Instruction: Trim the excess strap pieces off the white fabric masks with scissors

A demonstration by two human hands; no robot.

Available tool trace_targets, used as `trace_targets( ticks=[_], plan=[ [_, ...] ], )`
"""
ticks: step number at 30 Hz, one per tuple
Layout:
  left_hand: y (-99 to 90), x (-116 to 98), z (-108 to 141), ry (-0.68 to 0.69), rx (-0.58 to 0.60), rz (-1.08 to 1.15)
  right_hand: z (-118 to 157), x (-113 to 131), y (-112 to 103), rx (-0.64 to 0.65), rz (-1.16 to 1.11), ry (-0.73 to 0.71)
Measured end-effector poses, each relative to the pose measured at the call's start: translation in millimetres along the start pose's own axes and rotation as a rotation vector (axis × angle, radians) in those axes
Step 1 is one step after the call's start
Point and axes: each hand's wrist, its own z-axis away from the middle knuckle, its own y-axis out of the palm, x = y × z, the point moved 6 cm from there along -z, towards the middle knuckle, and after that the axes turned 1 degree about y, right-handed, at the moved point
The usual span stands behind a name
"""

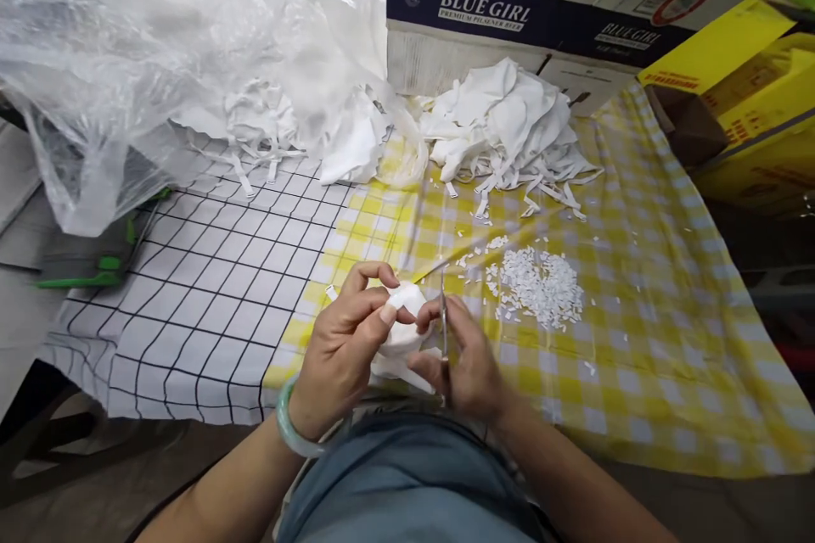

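My left hand [347,344] pinches a small white fabric piece [404,322] just above the near table edge. My right hand [464,361] grips thin scissors [443,314], blades pointing up beside the white piece and touching it. A green bangle [289,428] sits on my left wrist. To the right of the hands lies a heap of tiny white clippings [538,288] on the yellow checked tablecloth [637,314].
A pile of white fabric pieces with strips [509,127] lies at the back, by a Blue Girl cardboard box [541,8]. A clear plastic bag [127,59] holding more white pieces covers the back left. A black-and-white grid cloth [216,288] and yellow boxes [757,102] flank the work area.
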Motion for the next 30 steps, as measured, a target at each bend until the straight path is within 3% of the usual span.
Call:
trace_targets(
  ticks=[3,7,21,30],
  plan=[
    [7.8,1,1,0.097,0.053,-0.099,-6,3,-25,0.119,0.177,0.014],
    [19.9,3,1,0.133,0.119,-0.172,-8,4,-34,0.240,0.293,0.021],
    [21.4,26,5,-0.011,0.127,-0.179,-8,3,-36,0.200,0.293,0.024],
    [29.5,16,1,0.042,0.158,-0.179,-7,2,-35,0.198,0.293,0.049]
  ],
)
